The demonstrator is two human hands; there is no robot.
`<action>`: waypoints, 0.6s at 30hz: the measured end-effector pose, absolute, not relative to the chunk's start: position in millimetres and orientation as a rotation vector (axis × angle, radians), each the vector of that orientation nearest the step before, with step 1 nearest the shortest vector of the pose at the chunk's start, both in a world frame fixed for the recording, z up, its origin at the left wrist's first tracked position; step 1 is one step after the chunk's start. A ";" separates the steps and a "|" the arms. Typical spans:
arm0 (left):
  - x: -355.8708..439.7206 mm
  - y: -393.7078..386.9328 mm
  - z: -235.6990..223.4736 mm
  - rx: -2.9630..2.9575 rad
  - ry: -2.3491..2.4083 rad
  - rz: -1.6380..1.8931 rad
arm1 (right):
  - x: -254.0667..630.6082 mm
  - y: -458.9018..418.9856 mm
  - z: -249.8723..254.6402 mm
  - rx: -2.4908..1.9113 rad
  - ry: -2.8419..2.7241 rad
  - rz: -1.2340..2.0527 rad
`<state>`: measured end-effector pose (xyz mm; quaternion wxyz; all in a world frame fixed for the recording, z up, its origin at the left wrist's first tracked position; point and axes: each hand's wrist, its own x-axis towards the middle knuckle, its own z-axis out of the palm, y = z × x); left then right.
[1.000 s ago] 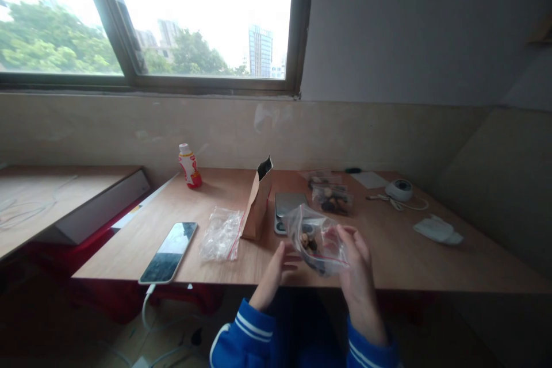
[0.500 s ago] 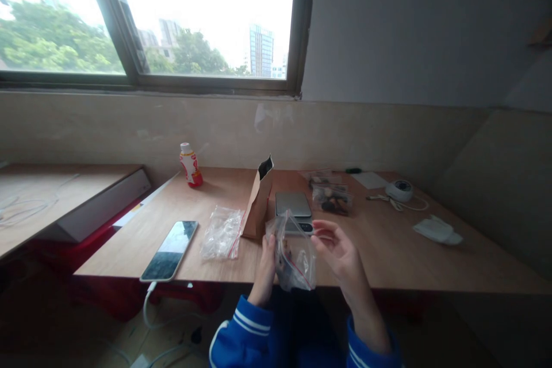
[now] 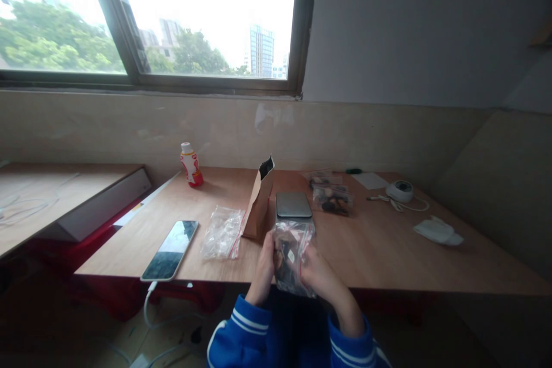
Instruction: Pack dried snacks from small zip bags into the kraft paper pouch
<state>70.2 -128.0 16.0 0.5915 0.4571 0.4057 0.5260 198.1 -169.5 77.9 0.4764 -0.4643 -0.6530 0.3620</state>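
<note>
We find the clear zip bag point(image 3: 286, 267), dark pieces inside, at the lower centre of the frame, overlapping the near edge of the silver scale point(image 3: 294, 205). We record the left hand point(image 3: 264, 267) pinching its left edge. The right hand point(image 3: 321, 273) touches its right side; we cannot tell whether those fingers close on it. We note a paper bag point(image 3: 257, 207) upright at centre, left of the scale.
</note>
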 end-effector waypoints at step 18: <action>60.8 -125.0 12.0 0.801 0.902 1.234 | 197.3 -155.5 63.6 -1.260 -1.669 0.601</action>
